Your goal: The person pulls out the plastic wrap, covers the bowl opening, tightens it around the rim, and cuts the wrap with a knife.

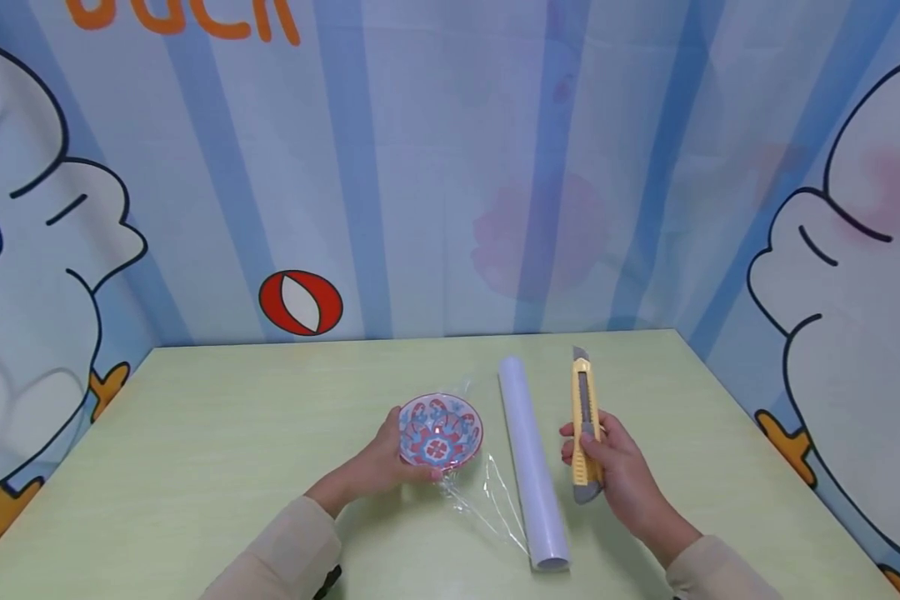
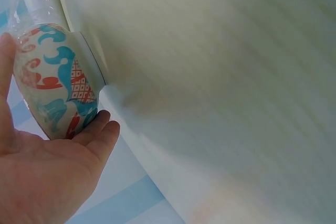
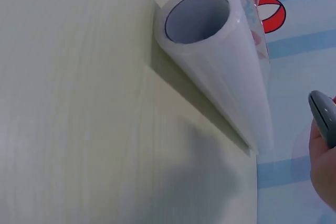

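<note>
In the head view my left hand grips a small patterned bowl by its left side, thumb at the near rim. Clear plastic film clings about the bowl and stretches over to a long roll of plastic wrap lying on the table. Red and blue designs cover the outside of the bowl in the left wrist view, with the fingers under its side. Right of the roll, my right hand holds a yellow utility knife upright, thumb on its front. The right wrist view catches only the knife's grey end.
A pale green table carries the roll. Behind it hangs a blue striped cloth backdrop with a red and white ball print. White cartoon figures are printed at both sides. A dark object shows beside the left sleeve.
</note>
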Demonstrator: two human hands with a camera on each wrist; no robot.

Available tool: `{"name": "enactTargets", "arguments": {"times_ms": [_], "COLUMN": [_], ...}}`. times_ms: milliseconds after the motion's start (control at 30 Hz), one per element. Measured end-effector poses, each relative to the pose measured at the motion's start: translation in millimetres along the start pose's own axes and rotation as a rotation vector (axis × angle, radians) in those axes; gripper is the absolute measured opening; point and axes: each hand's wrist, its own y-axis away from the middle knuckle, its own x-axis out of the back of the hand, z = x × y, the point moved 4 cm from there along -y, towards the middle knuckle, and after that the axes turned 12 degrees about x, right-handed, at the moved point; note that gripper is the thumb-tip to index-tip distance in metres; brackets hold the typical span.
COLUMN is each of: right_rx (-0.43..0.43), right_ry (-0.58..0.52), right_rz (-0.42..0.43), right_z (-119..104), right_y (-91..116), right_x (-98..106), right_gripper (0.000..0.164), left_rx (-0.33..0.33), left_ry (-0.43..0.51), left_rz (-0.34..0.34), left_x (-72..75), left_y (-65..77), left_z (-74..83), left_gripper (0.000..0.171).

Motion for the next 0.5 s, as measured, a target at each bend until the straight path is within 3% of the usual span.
{"name": "enactTargets", "arguments": {"times_ms": [133, 333, 500], "right_rx": [-0.043, -0.111, -0.079], "right_ry": [0.106, 0.114, 0.091], "right_rz": [0.093, 0.201, 0.152], "right_z": [2.8, 5.0, -0.9], "right_y": [1.3, 3.7, 2.1], "right_x": [1.2, 6.7, 2.7], "right_gripper": [0.038, 0.044, 0.037], "left_rx": [-0.002, -0.01, -0.003], "left_ry": [0.001, 0.011, 0.013], "left_rz": [-0.002, -0.004, -0.002], "left_x": [-0.4, -1.0, -0.3], "left_y": [-0.9, -1.1, -0.5], "left_z": [-0.9, -1.6, -1.9], "left_gripper": [0.102, 0.106, 0.107]}}
